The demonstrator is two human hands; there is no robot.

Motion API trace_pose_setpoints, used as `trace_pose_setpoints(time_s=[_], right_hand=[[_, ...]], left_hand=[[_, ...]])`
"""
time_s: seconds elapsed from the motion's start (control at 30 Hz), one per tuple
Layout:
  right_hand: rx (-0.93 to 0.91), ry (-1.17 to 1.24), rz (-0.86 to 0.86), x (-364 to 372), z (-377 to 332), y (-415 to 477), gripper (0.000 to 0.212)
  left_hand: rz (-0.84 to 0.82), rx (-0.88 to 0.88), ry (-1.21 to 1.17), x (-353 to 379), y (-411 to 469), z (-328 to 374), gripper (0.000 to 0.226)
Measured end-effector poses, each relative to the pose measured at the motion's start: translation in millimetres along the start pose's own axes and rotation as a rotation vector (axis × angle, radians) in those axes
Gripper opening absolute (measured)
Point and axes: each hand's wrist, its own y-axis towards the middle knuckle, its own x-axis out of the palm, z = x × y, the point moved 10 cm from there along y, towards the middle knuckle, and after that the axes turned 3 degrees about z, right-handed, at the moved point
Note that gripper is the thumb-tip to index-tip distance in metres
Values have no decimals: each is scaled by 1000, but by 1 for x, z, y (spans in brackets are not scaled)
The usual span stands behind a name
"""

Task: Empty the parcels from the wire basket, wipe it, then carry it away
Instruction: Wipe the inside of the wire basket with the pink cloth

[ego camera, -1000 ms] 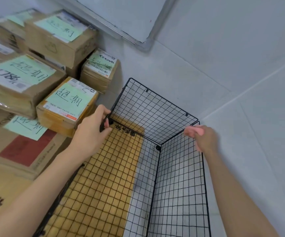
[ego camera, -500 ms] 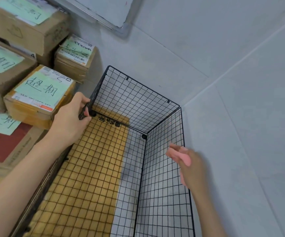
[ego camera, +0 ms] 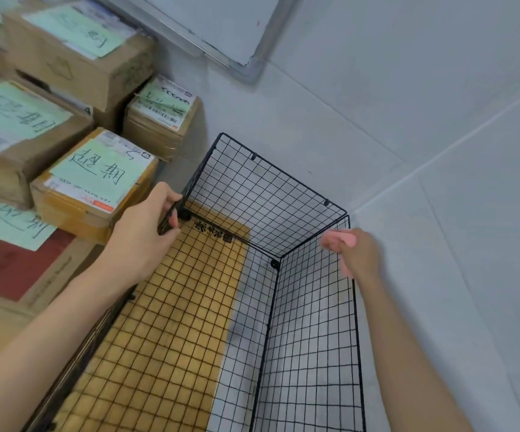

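The black wire basket [ego camera: 268, 194] stands on the floor with nothing inside it. My left hand [ego camera: 140, 238] grips the top rim at its far left corner. My right hand [ego camera: 361, 254] holds a pink cloth [ego camera: 339, 238] against the top of the right wire wall, close to the far right corner. Cardboard parcels with green handwritten labels [ego camera: 96, 179] are stacked on the floor just left of the basket. A smaller parcel [ego camera: 162, 113] sits behind them by the wall.
A yellow-brown cardboard sheet [ego camera: 165, 322] shows through the basket's mesh floor. Grey floor tiles [ego camera: 439, 275] lie to the right. A framed white board [ego camera: 221, 26] leans at the top. More labelled boxes [ego camera: 74, 57] fill the upper left.
My right hand with the pink cloth has moved along the right rim from nearer me back up toward the far corner. My left hand keeps its grip on the left corner.
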Motion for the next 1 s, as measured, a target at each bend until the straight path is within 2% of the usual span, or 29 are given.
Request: trace_pose_setpoints(time_s=[0.1, 0.13, 0.23, 0.33, 0.4, 0.47, 0.63, 0.87, 1.0], right_hand=[[-17, -46, -3, 3, -14, 32, 59], [-20, -59, -2, 5, -15, 42, 57], [3, -63, 34, 5, -12, 58, 32], [-10, -59, 42, 4, -14, 51, 36], [-17, -37, 39, 1, -16, 35, 53], [-44, -41, 28, -4, -19, 14, 54], [-90, 104, -87, -8, -28, -66, 19], [-133, 146, -46, -29, -19, -173, 20], [-86, 202, -32, -31, -2, -212, 13]], left_hand=[[13, 5, 13, -1, 0, 0, 42], [17, 7, 17, -1, 0, 1, 40], [26, 4, 23, -1, 0, 2, 40], [37, -8, 16, -1, 1, 1, 41], [43, -14, 7, -2, 2, 1, 41], [41, -12, 0, -1, 3, 1, 40], [43, -2, -10, -1, 4, -1, 40], [3, -12, -46, -1, 1, 1, 45], [0, -43, -66, -3, -2, 2, 45]])
